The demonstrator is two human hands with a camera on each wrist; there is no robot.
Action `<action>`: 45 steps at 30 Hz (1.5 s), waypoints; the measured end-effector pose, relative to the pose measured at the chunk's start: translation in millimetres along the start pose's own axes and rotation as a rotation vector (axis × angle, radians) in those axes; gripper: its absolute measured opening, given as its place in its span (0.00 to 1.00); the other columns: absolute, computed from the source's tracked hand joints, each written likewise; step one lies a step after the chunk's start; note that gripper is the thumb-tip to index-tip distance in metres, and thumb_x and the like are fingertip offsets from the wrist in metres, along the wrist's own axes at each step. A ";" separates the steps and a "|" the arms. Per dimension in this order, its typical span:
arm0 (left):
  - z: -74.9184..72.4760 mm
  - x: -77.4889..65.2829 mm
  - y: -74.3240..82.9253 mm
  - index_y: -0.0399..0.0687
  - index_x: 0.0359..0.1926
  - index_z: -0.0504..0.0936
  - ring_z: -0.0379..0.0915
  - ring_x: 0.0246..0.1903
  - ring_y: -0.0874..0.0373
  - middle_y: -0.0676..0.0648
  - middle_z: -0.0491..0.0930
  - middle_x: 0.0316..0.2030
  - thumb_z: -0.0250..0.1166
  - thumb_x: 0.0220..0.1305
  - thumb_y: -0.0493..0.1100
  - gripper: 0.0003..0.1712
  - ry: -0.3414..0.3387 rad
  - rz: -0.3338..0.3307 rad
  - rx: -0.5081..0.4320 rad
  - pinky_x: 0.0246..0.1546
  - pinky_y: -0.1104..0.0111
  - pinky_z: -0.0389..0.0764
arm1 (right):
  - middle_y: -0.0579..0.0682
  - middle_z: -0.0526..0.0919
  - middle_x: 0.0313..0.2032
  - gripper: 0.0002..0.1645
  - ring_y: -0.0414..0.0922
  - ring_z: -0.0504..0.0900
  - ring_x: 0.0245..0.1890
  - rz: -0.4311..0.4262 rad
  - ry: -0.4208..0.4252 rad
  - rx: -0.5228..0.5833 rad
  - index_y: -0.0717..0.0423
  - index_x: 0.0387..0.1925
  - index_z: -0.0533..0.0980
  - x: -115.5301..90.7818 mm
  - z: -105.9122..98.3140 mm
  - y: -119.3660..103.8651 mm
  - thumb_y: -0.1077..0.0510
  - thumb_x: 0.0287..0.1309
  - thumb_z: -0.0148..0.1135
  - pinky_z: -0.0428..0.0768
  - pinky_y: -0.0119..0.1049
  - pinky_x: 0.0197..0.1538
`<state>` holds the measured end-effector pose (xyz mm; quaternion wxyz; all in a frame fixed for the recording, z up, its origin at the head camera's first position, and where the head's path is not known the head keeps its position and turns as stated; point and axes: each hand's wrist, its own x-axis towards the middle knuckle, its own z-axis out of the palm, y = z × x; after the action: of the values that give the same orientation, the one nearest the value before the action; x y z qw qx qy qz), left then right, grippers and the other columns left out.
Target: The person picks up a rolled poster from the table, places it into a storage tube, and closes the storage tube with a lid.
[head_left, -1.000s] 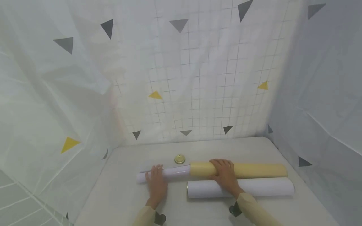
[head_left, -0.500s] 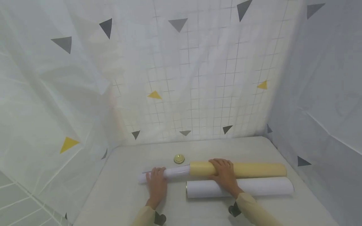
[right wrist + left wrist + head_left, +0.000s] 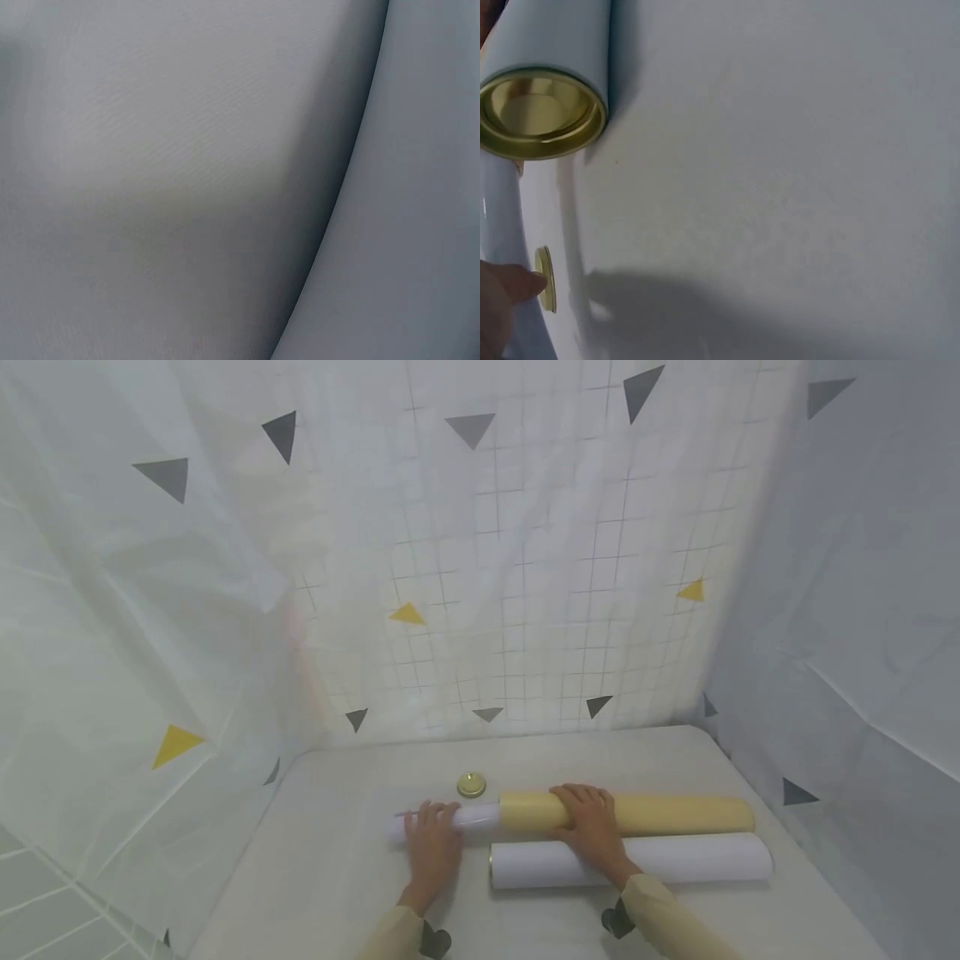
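A roll of glossy white paper [image 3: 480,817] lies under my left hand [image 3: 433,852], its fingers curled over the roll. The roll's right end is inside the open left end of a yellow tube [image 3: 682,814]; how deep it reaches is hidden. My right hand [image 3: 596,835] grips the yellow tube near its left part, thumb on the near side. In front lies a white tube [image 3: 697,857], partly covered by my right wrist. Its gold metal end [image 3: 540,112] faces the left wrist view. In the right wrist view only the white tube's side [image 3: 405,225] shows beside the tabletop.
A round gold lid [image 3: 472,784] lies on the white tabletop [image 3: 330,877] behind the paper roll. White plastic sheeting [image 3: 525,568] with triangles and grid lines stands behind the table and along both sides.
My left hand has slid right with the paper roll, and less of the roll shows outside the yellow tube. The right hand keeps its hold on the tube.
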<state>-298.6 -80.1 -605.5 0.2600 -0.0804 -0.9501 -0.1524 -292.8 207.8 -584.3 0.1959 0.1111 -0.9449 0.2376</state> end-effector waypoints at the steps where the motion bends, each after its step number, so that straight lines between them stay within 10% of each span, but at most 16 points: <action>1: 0.3 0.7 2.0 0.51 0.54 0.82 0.74 0.61 0.39 0.43 0.84 0.51 0.74 0.52 0.39 0.25 0.002 0.009 0.003 0.67 0.34 0.65 | 0.54 0.82 0.59 0.43 0.58 0.76 0.62 0.001 0.002 0.004 0.50 0.61 0.78 -0.4 -0.1 -0.3 0.46 0.40 0.83 0.61 0.61 0.69; 16: 12.8 -1.9 8.9 0.51 0.57 0.81 0.73 0.63 0.41 0.44 0.82 0.53 0.75 0.51 0.46 0.30 0.003 0.083 -0.011 0.69 0.36 0.64 | 0.53 0.82 0.60 0.42 0.57 0.75 0.63 0.017 -0.010 0.001 0.48 0.61 0.78 -4.5 1.6 -1.9 0.46 0.41 0.82 0.61 0.60 0.69; 25: 1.1 -1.9 1.7 0.38 0.66 0.71 0.68 0.68 0.36 0.38 0.77 0.61 0.82 0.40 0.45 0.50 -0.003 0.080 0.009 0.70 0.36 0.63 | 0.52 0.82 0.59 0.43 0.56 0.75 0.62 0.013 0.014 -0.012 0.48 0.61 0.78 -5.1 2.2 -2.4 0.46 0.40 0.83 0.61 0.58 0.68; 34: -7.5 -10.5 -16.7 0.37 0.72 0.63 0.58 0.73 0.32 0.35 0.69 0.68 0.79 0.45 0.37 0.53 -0.014 -0.089 -0.068 0.74 0.32 0.51 | 0.53 0.83 0.59 0.42 0.56 0.76 0.62 0.022 0.013 -0.001 0.50 0.60 0.79 -8.2 -0.1 -5.1 0.49 0.40 0.83 0.62 0.59 0.68; 45: -5.9 -7.7 -24.4 0.45 0.64 0.75 0.67 0.65 0.30 0.31 0.69 0.66 0.69 0.61 0.40 0.30 -0.048 -0.215 0.015 0.59 0.33 0.71 | 0.52 0.83 0.59 0.42 0.55 0.76 0.62 0.013 0.016 -0.014 0.48 0.61 0.78 -6.7 -0.4 -5.6 0.49 0.41 0.83 0.63 0.58 0.68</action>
<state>-294.8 -105.6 -610.7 0.2198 0.0205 -0.9603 -0.1704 -284.9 204.0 -584.5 0.2029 0.1018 -0.9456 0.2330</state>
